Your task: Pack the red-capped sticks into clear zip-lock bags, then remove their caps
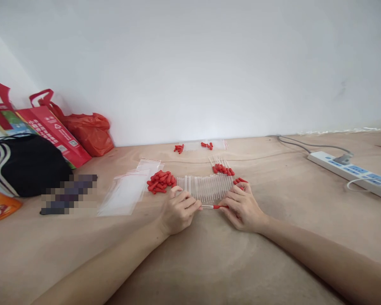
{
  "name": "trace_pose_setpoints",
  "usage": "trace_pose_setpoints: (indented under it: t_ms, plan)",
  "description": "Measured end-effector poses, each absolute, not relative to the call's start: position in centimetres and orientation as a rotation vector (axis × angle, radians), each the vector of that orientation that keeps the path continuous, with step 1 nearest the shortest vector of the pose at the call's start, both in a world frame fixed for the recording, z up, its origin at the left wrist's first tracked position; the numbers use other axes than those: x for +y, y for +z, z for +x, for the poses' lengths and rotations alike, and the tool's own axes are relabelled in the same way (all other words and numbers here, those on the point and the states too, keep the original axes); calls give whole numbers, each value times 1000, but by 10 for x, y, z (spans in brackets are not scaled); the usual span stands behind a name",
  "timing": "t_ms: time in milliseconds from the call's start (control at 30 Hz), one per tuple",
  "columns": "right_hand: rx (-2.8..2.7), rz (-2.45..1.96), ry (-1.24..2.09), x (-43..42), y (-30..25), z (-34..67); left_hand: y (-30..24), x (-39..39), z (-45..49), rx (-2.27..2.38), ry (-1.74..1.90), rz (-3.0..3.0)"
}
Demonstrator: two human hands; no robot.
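A thin glass dropper tube (207, 206) lies level between my hands, its right end meeting a red rubber bulb (216, 207). My left hand (181, 209) pinches the tube's left part. The fingers of my right hand (242, 208) are closed on the bulb. Just beyond them, many clear glass tubes (205, 186) lie side by side in a row. A heap of loose red bulbs (161, 182) sits left of the row. Behind its right end lie droppers with red bulbs fitted (222, 169), and more red bulbs (240, 181) show beside my right hand.
Clear zip bags (122, 192) lie at left. Near the wall are small bags with tubes and red bulbs (178, 148). Carrier bags (55, 133), a red plastic bag (90, 133) and a black bag (34, 165) stand far left. A power strip (352, 171) with cables lies right.
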State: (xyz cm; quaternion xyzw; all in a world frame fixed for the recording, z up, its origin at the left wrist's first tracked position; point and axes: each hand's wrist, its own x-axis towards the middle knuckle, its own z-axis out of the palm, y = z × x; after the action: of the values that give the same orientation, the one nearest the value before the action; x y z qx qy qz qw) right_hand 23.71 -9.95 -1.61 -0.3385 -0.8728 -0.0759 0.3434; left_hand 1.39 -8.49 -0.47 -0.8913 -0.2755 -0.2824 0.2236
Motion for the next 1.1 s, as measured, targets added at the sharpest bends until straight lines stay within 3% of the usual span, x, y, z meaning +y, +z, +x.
trace_pose_setpoints:
  t_ms: [433, 667, 1100]
  plan:
    - [-1797, -1403, -117, -68, -23, 263, -13, -76, -21, -999, -959, -2399]
    - [-1435, -1931, 320, -46, -26, 296, -16, -53, -4, -1076, -1090, -2351]
    - [-1504, -1993, 296, -48, -23, 297, -16, -45, 5, -996, -1200, -2420]
